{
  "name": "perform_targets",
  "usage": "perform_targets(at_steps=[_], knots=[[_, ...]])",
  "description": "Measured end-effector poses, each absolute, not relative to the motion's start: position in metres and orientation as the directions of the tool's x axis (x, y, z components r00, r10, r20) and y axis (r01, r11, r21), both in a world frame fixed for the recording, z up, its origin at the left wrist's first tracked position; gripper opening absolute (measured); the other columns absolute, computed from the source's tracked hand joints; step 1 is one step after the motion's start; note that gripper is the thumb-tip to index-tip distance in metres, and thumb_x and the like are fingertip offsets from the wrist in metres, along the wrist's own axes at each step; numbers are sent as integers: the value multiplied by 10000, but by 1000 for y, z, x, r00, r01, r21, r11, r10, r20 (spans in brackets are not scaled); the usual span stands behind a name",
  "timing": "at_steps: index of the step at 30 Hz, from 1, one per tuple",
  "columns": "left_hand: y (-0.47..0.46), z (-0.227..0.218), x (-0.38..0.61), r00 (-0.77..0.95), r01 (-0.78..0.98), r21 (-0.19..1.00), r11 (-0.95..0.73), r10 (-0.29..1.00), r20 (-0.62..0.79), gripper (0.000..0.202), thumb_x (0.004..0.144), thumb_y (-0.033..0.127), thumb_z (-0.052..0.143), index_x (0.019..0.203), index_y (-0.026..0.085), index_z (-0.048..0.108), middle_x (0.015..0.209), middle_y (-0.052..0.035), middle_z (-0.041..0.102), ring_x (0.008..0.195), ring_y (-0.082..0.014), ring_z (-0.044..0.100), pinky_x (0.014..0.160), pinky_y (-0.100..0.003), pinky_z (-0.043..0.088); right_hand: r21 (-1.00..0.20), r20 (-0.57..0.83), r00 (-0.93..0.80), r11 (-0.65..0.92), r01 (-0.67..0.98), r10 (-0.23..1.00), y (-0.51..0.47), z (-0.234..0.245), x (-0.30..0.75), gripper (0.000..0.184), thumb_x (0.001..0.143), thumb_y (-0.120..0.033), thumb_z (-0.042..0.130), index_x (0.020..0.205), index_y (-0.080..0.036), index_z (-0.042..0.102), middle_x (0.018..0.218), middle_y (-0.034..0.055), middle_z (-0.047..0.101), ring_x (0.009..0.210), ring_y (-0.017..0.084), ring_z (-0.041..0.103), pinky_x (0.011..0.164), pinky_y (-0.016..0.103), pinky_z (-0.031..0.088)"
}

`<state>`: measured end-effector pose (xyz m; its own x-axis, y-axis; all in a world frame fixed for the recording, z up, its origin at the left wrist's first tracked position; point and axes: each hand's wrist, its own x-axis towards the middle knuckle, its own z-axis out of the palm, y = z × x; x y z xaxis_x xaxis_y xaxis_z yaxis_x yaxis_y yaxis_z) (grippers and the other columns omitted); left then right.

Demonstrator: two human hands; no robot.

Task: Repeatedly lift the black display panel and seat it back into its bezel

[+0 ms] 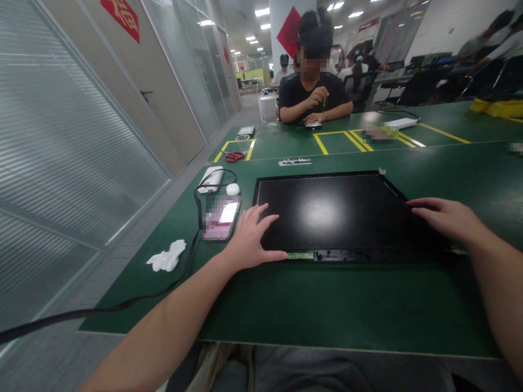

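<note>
A dark flat display panel [347,212] in a thin black frame lies flat on the green table. Along its near edge runs a strip with a narrow green circuit board [301,255]. My left hand [255,237] rests at the panel's left side with fingers spread, its thumb reaching the near edge beside the circuit board. Across from it, my right hand [447,218] touches the right edge with stretched fingertips; part of that hand's underside is hidden. Neither hand is wrapped round the panel.
Left of the panel are a phone [223,218], a white earbud case [232,189], a white power bank [211,178], a black cable [134,301] and crumpled tissue [167,257]. Red scissors [234,157] lie farther back. Across the table a person [314,92] handles a small device.
</note>
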<state>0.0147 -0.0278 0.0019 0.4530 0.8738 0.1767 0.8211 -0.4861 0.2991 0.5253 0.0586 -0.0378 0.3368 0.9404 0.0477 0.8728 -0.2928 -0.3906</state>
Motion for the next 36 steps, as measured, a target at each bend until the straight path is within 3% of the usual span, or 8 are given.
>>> perform_targets(at_steps=[5, 14, 25, 31, 36], knots=[[-28, 4, 17, 435, 828, 334, -449, 892, 122, 832, 742, 666, 752, 1408, 208, 555, 1600, -212, 340, 1496, -441, 244, 1183, -662, 237, -378, 21, 329, -297, 877, 944, 58, -36, 526, 452, 714, -506, 590, 1065, -294, 782, 1022, 78, 742, 898, 288, 651, 783, 422, 512], [-35, 5, 24, 476, 792, 347, -502, 864, 162, 603, 811, 536, 738, 1319, 238, 609, 1564, -163, 425, 1474, -411, 322, 1202, -677, 164, -381, 31, 298, -264, 886, 954, 60, -38, 530, 456, 707, -514, 592, 1058, -294, 782, 1009, 79, 747, 876, 287, 657, 773, 422, 517], [-34, 9, 23, 434, 809, 340, -480, 877, 206, 668, 768, 582, 771, 1317, 236, 612, 1547, -169, 448, 1443, -392, 368, 1183, -619, 268, -403, 41, 343, -299, 865, 938, 52, -29, 516, 408, 698, -468, 588, 1008, -295, 789, 1016, 72, 750, 934, 298, 661, 820, 427, 515], [-25, -4, 15, 196, 902, 358, -243, 967, 164, 668, 920, 589, 566, 1419, 146, 529, 1569, -248, 407, 1471, -413, 338, 1150, -617, 322, -435, 55, 307, -254, 864, 950, 51, -29, 519, 389, 713, -471, 578, 993, -315, 798, 1020, 53, 756, 927, 292, 666, 812, 426, 517], [-18, -12, 11, 128, 909, 385, -162, 985, 112, 636, 950, 536, 515, 1407, 93, 516, 1483, -260, 525, 1446, -412, 403, 1144, -593, 349, -455, 90, 325, -252, 854, 941, 48, -28, 516, 392, 728, -471, 560, 987, -313, 808, 1023, 42, 765, 942, 281, 670, 817, 403, 511]])
